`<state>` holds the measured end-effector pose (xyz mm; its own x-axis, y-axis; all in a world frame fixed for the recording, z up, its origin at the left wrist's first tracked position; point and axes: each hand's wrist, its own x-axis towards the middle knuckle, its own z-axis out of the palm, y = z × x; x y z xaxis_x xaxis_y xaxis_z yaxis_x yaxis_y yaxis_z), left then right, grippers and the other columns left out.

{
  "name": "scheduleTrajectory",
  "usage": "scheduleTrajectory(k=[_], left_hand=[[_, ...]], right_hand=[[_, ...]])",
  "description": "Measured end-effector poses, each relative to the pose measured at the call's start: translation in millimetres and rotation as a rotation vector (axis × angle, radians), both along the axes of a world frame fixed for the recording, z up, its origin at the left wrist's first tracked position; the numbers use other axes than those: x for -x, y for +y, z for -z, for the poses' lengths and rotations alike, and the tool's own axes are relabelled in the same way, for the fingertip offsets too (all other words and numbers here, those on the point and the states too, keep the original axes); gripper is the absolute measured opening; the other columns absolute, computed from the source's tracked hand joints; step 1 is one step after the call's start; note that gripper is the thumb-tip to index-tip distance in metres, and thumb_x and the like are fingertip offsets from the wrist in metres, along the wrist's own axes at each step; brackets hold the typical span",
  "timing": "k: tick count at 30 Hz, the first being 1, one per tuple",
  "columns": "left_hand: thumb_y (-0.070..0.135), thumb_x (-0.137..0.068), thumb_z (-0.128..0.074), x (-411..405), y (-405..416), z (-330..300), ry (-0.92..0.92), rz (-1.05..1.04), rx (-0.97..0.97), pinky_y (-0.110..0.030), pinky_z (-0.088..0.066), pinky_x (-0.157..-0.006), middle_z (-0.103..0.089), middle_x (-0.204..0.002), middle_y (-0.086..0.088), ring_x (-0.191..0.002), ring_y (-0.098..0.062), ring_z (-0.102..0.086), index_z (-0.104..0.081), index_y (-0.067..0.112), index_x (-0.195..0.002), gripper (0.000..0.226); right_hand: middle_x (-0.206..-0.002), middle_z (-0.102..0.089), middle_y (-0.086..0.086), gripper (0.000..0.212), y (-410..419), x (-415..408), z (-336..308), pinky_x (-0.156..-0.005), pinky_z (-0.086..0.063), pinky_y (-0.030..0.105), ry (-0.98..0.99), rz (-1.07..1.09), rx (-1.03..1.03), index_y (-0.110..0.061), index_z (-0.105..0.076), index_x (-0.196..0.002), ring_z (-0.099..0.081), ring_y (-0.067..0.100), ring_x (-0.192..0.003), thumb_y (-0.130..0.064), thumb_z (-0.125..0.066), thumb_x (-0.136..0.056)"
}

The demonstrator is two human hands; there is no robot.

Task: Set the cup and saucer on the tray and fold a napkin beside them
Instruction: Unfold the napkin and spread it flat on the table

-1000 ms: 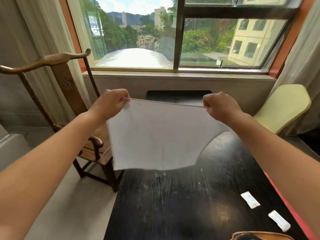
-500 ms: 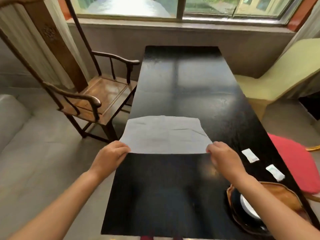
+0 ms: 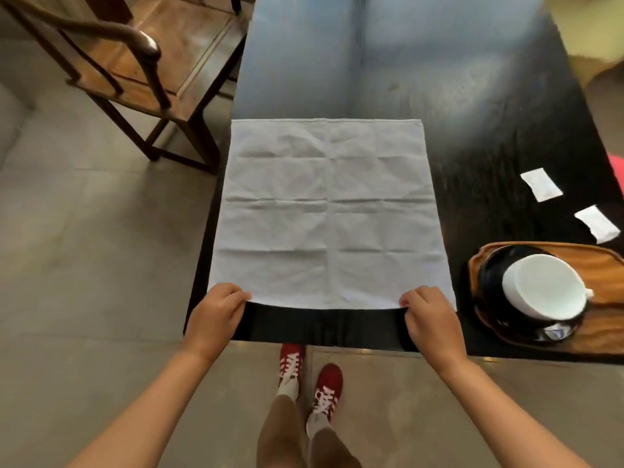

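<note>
Now both hands' fingers, left hand (image 3: 216,315) and right hand (image 3: 430,319), pinch the napkin's (image 3: 329,214) near corners.

Bg: black wood table (image 3: 489,106), glossy, pale glare across far end. Wooden armchair (image 3: 135,59) just beside table's left edge, top-left. Floor (image 3: 84,248) = grey-beige tiles w/ grout lines. Yellowish seat (image 3: 587,25) top right, red seat (image 3: 618,170) at right edge.

A creased white napkin (image 3: 329,211) lies spread flat, unfolded, on the dark table. To its right, a white cup (image 3: 543,288) (tilted) sits on a black saucer (image 3: 496,309) atop the wooden tray (image 3: 601,265).
</note>
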<state>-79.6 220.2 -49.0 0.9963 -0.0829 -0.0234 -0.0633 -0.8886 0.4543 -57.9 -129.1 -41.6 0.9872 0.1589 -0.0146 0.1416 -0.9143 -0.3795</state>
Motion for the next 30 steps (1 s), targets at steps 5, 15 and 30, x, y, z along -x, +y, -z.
scheduleTrajectory(k=[5,15,30], left_hand=[[-0.009,-0.073,-0.072,19,3,7,-0.062,-0.025,0.004,-0.036,-0.055,-0.06,-0.066,-0.081,-0.011,-0.075,-0.028,-0.063,-0.071,0.001,-0.085,0.016],[0.015,-0.088,-0.05,51,14,23,-0.17,0.02,0.011,-0.028,-0.046,-0.072,-0.064,-0.079,-0.011,-0.073,-0.027,-0.06,-0.072,0.0,-0.087,0.027],[0.033,-0.094,-0.024,-14,-130,21,0.062,0.069,-0.214,-0.053,0.003,-0.114,-0.005,-0.157,-0.003,-0.145,-0.02,0.003,-0.008,0.019,-0.148,0.058]], right_hand=[[-0.077,-0.062,0.013,0.026,-11,21,8,-0.054,-0.048,0.033,-0.036,-0.062,-0.028,0.0,-0.065,-0.079,-0.058,0.031,-0.073,0.021,-0.062,-0.064],[-0.076,-0.06,0.01,0.028,-21,57,18,-0.061,-0.043,0.027,-0.104,-0.061,-0.029,-0.001,-0.067,-0.081,-0.057,0.028,-0.072,0.021,-0.064,-0.064],[-0.155,-0.005,0.003,0.055,94,7,13,-0.116,-0.002,0.046,0.098,0.002,0.082,-0.018,-0.015,-0.147,0.0,0.02,-0.145,-0.027,-0.031,-0.095]])
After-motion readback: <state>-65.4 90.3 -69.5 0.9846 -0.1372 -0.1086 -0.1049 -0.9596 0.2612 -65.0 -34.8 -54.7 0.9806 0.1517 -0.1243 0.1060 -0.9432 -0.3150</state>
